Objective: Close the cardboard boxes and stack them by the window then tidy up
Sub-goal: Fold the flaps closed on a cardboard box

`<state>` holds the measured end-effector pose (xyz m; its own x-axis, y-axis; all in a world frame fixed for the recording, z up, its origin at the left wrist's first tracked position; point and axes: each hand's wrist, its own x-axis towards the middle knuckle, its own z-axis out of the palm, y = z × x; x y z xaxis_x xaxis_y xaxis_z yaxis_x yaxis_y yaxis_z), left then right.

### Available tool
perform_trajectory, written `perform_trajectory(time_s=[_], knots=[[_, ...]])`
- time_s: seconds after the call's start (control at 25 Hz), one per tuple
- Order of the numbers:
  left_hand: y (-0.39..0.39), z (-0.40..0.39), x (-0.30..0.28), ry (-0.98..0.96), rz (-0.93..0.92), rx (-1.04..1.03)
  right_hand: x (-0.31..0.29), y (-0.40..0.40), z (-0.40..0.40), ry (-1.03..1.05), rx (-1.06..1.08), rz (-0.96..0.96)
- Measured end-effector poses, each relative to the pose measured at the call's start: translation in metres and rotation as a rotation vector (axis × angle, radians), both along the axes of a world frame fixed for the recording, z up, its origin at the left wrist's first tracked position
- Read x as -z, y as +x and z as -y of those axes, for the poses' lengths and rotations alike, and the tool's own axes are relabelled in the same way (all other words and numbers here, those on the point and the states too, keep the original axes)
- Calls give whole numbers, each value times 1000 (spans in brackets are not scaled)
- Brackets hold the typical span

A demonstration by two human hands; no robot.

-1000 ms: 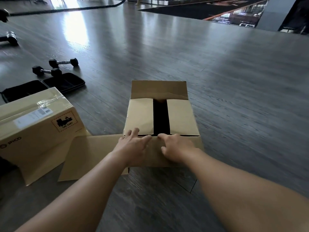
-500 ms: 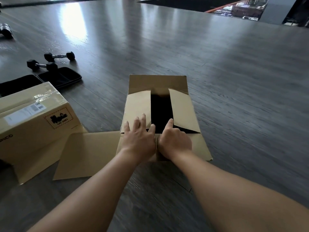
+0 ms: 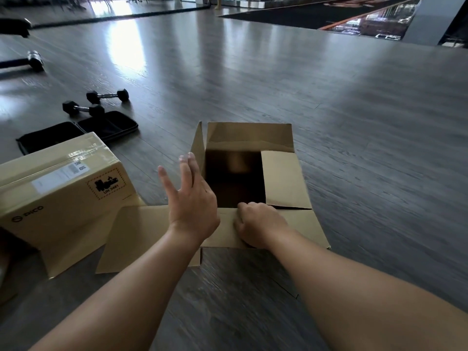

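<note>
Two cardboard boxes are seen on a grey wood floor [image 3: 329, 122]. The open box [image 3: 283, 181] sits in the middle of the view with its dark inside exposed: its left flap [image 3: 198, 148] is stood upright, its right flap [image 3: 285, 179] is folded inward over the opening, its far flap [image 3: 249, 134] is raised, and its near flap [image 3: 306, 228] is turned down toward the person. The left hand [image 3: 192, 196] is held with fingers straight and spread, and the outer face of the upright left flap is touched by the fingertips. The right hand [image 3: 258, 225] is curled over the fold of the near flap at the box's front rim; whether the cardboard is actually pinched cannot be told.

The sealed box [image 3: 60, 196], taped shut and marked with a shipping label and a UN 3481 sticker, is placed to the left, near the open one. Loose flat cardboard [image 3: 136, 236] is spread on the floor between the two. Behind the sealed box an open black case [image 3: 83, 133] is laid flat, and just beyond it two black dumbbells [image 3: 96, 103] are found. A larger dumbbell [image 3: 27, 62] is seen at the far left.
</note>
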<state>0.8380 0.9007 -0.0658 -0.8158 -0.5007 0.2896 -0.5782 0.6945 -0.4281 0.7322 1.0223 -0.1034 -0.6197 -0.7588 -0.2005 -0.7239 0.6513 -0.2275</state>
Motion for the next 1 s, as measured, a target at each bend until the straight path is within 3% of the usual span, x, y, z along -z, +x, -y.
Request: perform_trajectory(time_s=[0.12, 0.24, 0.36, 0.56, 0.68, 0.84, 1.0], knots=[[5, 11, 9, 0, 179, -58, 5, 3, 8, 111, 168, -14], [10, 22, 28, 170, 240, -82, 14, -3, 0, 48, 262, -110], [8, 29, 40, 488, 164, -51, 19, -26, -19, 7, 365, -153], [4, 34, 50, 751, 130, -15, 29, -61, -51, 4, 490, -87], [1, 38, 56, 768, 35, 44, 38, -71, -70, -81, 458, -5], [-9, 40, 62, 836, -43, 77, 43, -82, -85, -156, 501, -87], [-24, 34, 65, 871, -70, 152, 48, -92, -97, -286, 618, -51]])
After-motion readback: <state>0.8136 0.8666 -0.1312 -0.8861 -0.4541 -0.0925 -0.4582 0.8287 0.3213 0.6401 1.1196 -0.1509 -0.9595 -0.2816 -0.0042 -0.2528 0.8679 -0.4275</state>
